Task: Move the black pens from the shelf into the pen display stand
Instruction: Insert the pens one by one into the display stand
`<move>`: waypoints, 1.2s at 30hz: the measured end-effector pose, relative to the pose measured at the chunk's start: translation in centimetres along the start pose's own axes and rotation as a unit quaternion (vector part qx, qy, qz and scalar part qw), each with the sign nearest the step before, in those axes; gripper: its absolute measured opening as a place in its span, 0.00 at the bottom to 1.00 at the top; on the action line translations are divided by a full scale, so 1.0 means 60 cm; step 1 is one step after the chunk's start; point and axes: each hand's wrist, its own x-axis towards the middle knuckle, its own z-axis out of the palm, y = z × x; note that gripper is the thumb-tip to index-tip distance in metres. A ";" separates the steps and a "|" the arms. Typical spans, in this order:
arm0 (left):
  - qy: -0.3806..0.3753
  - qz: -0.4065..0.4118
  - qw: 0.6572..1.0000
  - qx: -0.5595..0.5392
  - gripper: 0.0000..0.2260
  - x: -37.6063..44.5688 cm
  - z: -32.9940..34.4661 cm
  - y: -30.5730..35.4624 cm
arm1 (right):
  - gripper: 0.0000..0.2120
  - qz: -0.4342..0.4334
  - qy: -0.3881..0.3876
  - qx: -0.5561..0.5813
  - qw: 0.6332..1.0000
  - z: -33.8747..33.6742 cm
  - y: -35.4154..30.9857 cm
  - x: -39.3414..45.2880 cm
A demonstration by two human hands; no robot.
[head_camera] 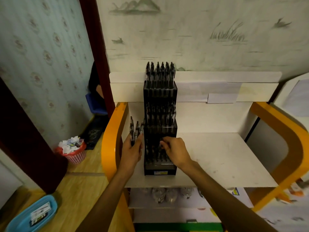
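Tiered black plastic pen stand (160, 124) nearly full; my left hand (132, 150) grips spare black pens (136, 129), my right hand (173, 150) pinches one into the lowest tier

- A tall black pen display stand (160, 129) with three stepped tiers stands upright on the white shelf (217, 158).
- Black pens (160, 72) fill its top and middle tiers, standing upright.
- A few loose black pens (136, 131) stand in a fan just left of the stand.

I count one pen display stand (160, 124) with three tiers, three loose black pens (136, 131) at centre left, two hands, one pink waste basket (73, 154) lower left.
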 end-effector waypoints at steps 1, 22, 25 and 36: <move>-0.011 0.001 1.000 0.001 0.11 0.000 -0.001 0.001 | 0.12 0.000 -0.001 -0.004 1.000 0.004 0.000 0.000; -0.019 -0.057 0.998 -0.032 0.09 -0.004 0.026 -0.003 | 0.13 0.044 -0.063 -0.076 0.994 0.013 0.015 0.005; -0.019 -0.060 0.997 -0.035 0.08 -0.003 0.032 -0.007 | 0.06 0.045 -0.018 -0.004 0.999 -0.009 0.005 0.010; -0.027 -0.012 0.999 0.015 0.19 0.008 0.047 -0.029 | 0.11 0.194 0.018 0.403 0.894 -0.046 -0.038 0.025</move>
